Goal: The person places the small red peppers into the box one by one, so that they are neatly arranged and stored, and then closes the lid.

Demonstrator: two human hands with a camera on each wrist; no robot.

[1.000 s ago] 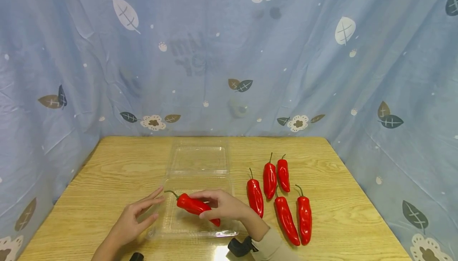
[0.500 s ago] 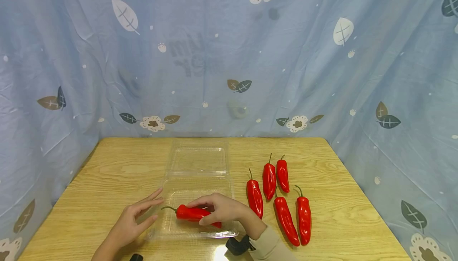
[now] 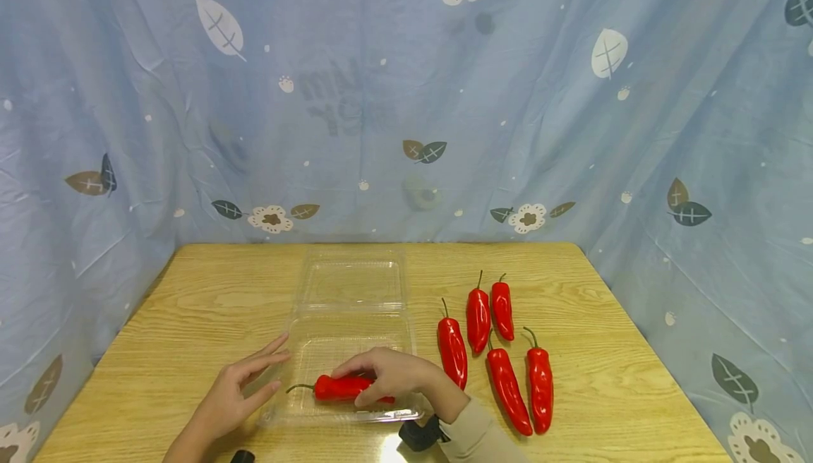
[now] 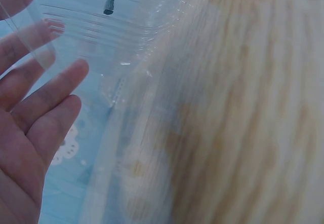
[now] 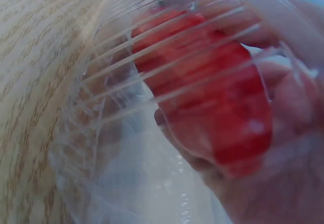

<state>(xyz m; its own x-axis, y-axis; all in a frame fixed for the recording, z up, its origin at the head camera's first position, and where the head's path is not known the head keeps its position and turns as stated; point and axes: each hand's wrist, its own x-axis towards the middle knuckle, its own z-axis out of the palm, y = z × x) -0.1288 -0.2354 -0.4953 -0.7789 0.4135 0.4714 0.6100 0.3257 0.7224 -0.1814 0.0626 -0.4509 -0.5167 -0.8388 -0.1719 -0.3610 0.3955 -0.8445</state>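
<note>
Since a second ago, the red pepper (image 3: 336, 388) in the right hand (image 3: 400, 373), pinched between thumb and fingers, has come down nearer and more level inside the near half of the clear container (image 3: 317, 350). The left hand (image 3: 231, 396) stays loosely spread at its left edge, while five other peppers (image 3: 504, 382) lie unmoved to the right.

The left hand (image 3: 235, 387) has loose, spread fingers pointing to two o'clock; its bare arm (image 3: 193, 438) is toward seven. The right hand (image 3: 396, 373) bends its fingers in, pinching, toward nine; its sleeve (image 3: 479, 436) is toward four.
</note>
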